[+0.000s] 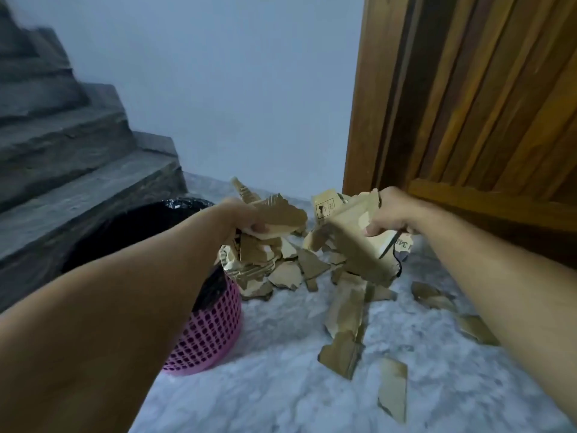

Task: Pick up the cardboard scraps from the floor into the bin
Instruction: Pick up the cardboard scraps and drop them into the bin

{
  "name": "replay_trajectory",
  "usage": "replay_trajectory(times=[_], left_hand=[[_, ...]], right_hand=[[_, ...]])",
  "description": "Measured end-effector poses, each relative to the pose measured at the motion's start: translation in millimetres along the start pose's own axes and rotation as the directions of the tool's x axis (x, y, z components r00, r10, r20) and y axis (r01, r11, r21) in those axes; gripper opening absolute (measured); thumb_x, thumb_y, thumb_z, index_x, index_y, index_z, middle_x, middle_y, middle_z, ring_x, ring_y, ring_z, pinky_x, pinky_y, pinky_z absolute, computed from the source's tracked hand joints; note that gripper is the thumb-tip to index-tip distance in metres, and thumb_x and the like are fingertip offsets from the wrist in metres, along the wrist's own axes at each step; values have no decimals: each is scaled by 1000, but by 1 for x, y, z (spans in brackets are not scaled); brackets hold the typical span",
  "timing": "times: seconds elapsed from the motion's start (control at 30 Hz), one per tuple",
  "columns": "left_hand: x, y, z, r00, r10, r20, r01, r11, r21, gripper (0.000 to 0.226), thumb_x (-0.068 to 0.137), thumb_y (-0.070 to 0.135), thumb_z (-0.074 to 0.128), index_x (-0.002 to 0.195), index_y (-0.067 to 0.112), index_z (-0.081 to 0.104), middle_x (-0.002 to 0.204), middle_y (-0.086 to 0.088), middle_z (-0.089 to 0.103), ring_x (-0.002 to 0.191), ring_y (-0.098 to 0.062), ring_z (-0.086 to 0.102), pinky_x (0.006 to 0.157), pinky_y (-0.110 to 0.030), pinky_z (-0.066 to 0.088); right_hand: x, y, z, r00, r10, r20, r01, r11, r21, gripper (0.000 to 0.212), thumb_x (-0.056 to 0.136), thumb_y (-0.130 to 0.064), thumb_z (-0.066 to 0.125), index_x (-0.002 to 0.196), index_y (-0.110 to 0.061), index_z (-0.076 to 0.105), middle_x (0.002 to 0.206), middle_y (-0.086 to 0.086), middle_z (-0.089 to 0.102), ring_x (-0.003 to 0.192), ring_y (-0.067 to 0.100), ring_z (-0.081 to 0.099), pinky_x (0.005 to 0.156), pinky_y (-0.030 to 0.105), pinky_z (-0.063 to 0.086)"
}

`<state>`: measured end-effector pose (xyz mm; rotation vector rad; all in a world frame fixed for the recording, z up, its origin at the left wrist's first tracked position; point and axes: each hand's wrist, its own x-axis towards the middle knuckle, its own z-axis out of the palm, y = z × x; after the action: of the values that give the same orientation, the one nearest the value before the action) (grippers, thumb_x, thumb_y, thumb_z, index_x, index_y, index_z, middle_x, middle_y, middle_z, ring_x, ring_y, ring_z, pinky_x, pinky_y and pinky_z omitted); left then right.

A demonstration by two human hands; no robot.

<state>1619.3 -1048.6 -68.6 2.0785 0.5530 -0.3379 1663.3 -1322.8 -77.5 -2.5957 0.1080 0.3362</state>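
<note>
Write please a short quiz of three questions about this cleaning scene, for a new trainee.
1. True or false: both hands hold cardboard.
2. Where does the pink bin stand? A) beside the left arm B) against the wooden door C) on the stairs
3. Fill in: the bin is lined with a ____ bag.

Key:
1. True: the left hand and the right hand each have scraps in their grip.
2. A
3. black

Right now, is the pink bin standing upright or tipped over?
Upright. The pink bin stands on its base on the floor, its black-lined mouth facing up beside the left hand.
</note>
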Motion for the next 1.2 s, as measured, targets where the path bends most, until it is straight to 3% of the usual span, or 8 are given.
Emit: replay_trajectory(times=[0.2,0.47,0.63,0.77,0.87,0.97,1.1,1.2], left_hand=[[-12,-7,-94,994,3,-110,-6,1000,-25,42,83,-1,70,119,-3,49,105,-22,64,80,-37,69,73,-57,57],[-6,-63,-169,957,-172,-232,183,983,30,17,86,-2,66,92,-2,51,78,-19,59,54,-31,62,34,-37,50],[16,-110,-178,942,-257,-215,277,959,67,40,82,-1,72,116,-7,50,102,-24,63,87,-39,66,58,-50,53],[27,-139,-173,948,-263,-176,269,963,8,67,77,20,80,131,-2,46,118,-20,61,105,-37,62,89,-52,52],[27,-149,-169,955,-294,-46,296,955,30,88,77,41,77,143,2,35,144,-21,42,129,-38,44,104,-53,40],[27,-152,-169,958,-284,-29,285,956,69,76,77,44,75,134,2,47,136,-20,49,116,-34,53,100,-52,44],[24,-140,-167,966,-242,-86,249,965,81,63,76,40,78,121,3,52,121,-16,58,102,-33,62,79,-47,55],[22,-120,-150,970,-219,-108,230,968,102,65,68,45,83,109,0,59,111,-14,65,100,-35,64,81,-49,57]], right_hand=[[4,-106,-21,978,-204,49,198,974,112,33,66,-17,87,80,-10,58,71,6,55,58,18,45,48,23,30],[10,-238,55,925,-322,203,297,944,146,37,70,-19,86,73,-12,49,58,5,45,46,14,29,44,20,20],[13,-268,132,890,-344,301,345,937,50,36,73,-18,85,93,-3,59,86,14,57,57,21,47,48,27,36],[18,-268,178,859,-388,333,382,920,88,32,76,-27,82,90,-5,64,106,12,69,98,27,65,82,30,48],[22,-264,188,877,-380,293,386,922,41,49,77,-45,77,95,-2,64,95,12,64,86,26,61,66,27,44],[26,-257,184,901,-382,204,371,924,92,36,82,-41,74,89,-7,62,92,13,65,74,23,63,50,24,41],[24,-245,164,917,-353,185,287,907,308,19,82,-14,76,87,-3,62,89,17,67,72,26,67,66,36,62],[17,-221,132,922,-334,198,251,902,350,17,83,-3,72,96,3,63,85,21,66,57,21,62,46,26,54]])
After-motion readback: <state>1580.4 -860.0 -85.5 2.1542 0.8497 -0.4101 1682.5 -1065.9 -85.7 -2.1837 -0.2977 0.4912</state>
